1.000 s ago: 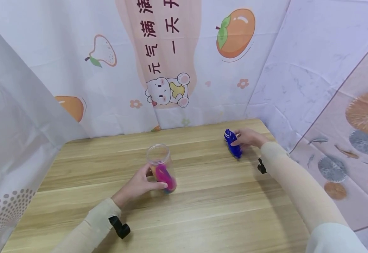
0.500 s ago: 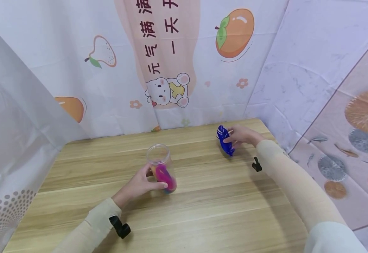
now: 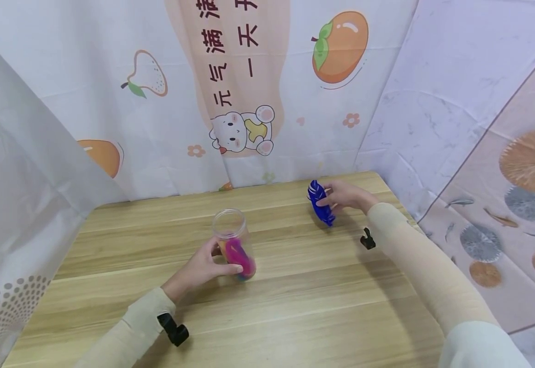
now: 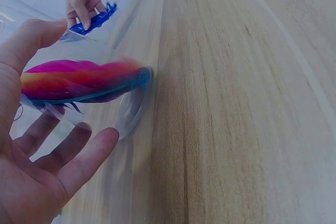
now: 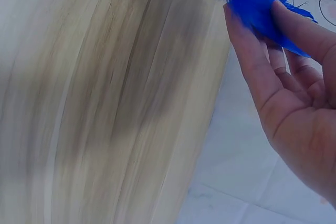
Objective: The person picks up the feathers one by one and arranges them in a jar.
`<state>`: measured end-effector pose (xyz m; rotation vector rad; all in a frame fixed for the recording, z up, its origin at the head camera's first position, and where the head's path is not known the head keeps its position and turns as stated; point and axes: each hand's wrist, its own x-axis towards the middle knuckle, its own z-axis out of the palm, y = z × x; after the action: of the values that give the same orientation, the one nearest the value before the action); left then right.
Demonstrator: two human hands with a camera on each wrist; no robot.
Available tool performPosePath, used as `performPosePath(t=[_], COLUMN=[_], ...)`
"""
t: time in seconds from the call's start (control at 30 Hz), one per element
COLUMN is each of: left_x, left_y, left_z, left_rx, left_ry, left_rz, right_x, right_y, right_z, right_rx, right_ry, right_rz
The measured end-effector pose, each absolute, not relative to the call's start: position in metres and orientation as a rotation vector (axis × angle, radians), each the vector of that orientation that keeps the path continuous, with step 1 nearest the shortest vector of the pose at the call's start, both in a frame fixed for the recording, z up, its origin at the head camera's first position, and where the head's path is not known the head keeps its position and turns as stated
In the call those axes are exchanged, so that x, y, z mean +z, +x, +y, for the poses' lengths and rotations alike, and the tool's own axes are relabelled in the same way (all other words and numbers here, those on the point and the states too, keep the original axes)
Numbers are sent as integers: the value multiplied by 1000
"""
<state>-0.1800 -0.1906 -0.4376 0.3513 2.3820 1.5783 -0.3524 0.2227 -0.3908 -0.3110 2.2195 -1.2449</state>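
A clear plastic jar (image 3: 230, 227) without a lid stands upright on the table. Inside it are pink, orange and teal feathers (image 4: 84, 82). My left hand (image 3: 201, 268) holds the jar low down, thumb on one side and fingers curled on the other. Farther right, my right hand (image 3: 344, 196) pinches a bundle of blue feathers (image 5: 257, 3) between thumb and fingers. In the head view these blue feathers hang slightly tilted over the back right of the table, apart from the jar. Whether there is one feather or more in that bundle, I cannot tell.
The wooden table (image 3: 286, 306) meets a printed white curtain (image 3: 157, 153) along its back edge. Another patterned sheet (image 3: 465, 204) hangs to the right. Black clips (image 3: 173, 329) stick out from both beige sleeves.
My right hand has moved left with the blue feathers, a little nearer to the jar. The left hand and the jar stay in place.
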Motion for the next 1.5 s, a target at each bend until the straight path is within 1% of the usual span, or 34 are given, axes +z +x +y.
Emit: performPosePath(t=[0.27, 0.53, 0.77, 1.5], left_x=[-438, -437, -437, -438], left_y=[-180, -180, -181, -180], left_z=[-190, -190, -190, -192], left_rx=[1591, 1586, 1580, 1586], left_ry=[360, 362, 363, 375], left_rz=[2369, 2375, 2375, 2380], right_x=[-388, -384, -378, -361], right_y=[-351, -347, -344, -325], right_z=[214, 204, 193, 163], right_rx=[-1255, -1285, -1323, -1346], right_ry=[-315, -399, -418, -513], right_rz=[2216, 2198, 2167, 2105])
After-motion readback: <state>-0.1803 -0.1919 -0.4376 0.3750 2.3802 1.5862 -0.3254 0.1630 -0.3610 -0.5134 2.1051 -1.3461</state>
